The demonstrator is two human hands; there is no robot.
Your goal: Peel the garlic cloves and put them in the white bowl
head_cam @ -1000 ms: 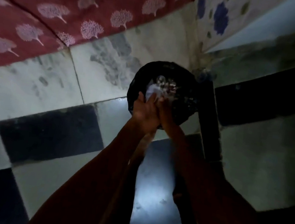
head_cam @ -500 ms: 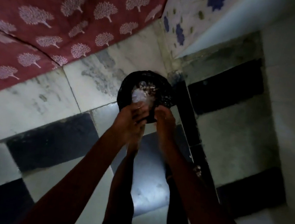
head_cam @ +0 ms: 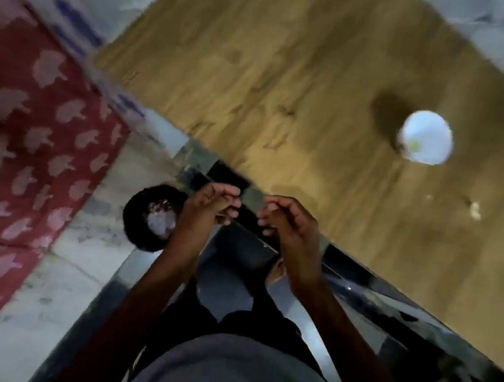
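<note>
Head | white bowl [head_cam: 426, 137] | well apart, beyond right grip [head_cam: 288, 223]

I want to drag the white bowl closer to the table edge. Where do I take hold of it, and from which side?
Pinch the rim of the white bowl on its near side, facing the right hand, thumb inside, fingers outside. It stands upright, mouth up, on the wooden table, so the rim is the free edge; the rounded wall probably offers little to pinch.
</note>
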